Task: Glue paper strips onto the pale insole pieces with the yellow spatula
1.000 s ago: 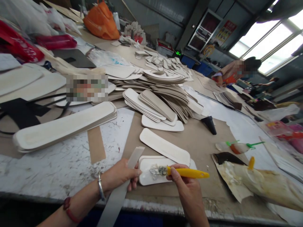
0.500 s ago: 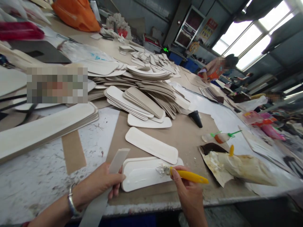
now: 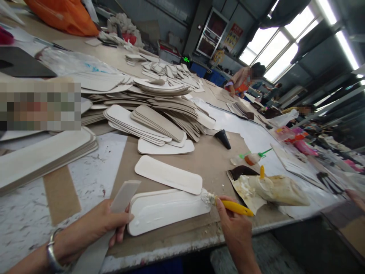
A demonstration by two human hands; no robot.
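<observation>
My left hand (image 3: 112,220) is closed around a long pale grey strip (image 3: 125,194), which slants from the lower edge up past my fingers. Its thumb tip touches the left end of a rounded white panel (image 3: 168,213), stacked on at least one more. Glossy white paste covers much of the panel's top. In my right hand (image 3: 235,228) is a yellow-handled brush (image 3: 237,207), its paste-caked bristles resting at the panel's right end. Another white panel (image 3: 168,173) lies just behind, overlapping the stack's back edge.
Piles of panels (image 3: 171,108) stand farther back, with a long stack (image 3: 42,158) at left. To the right lie a paste-smeared bag (image 3: 281,190), small bottles with green tips (image 3: 253,158) and a black cone (image 3: 222,139). A person (image 3: 241,82) works at the far end.
The brush has slid right along the panel to its right end, leaving a longer wet streak. My left hand still holds the strip. The whole view has turned right.
</observation>
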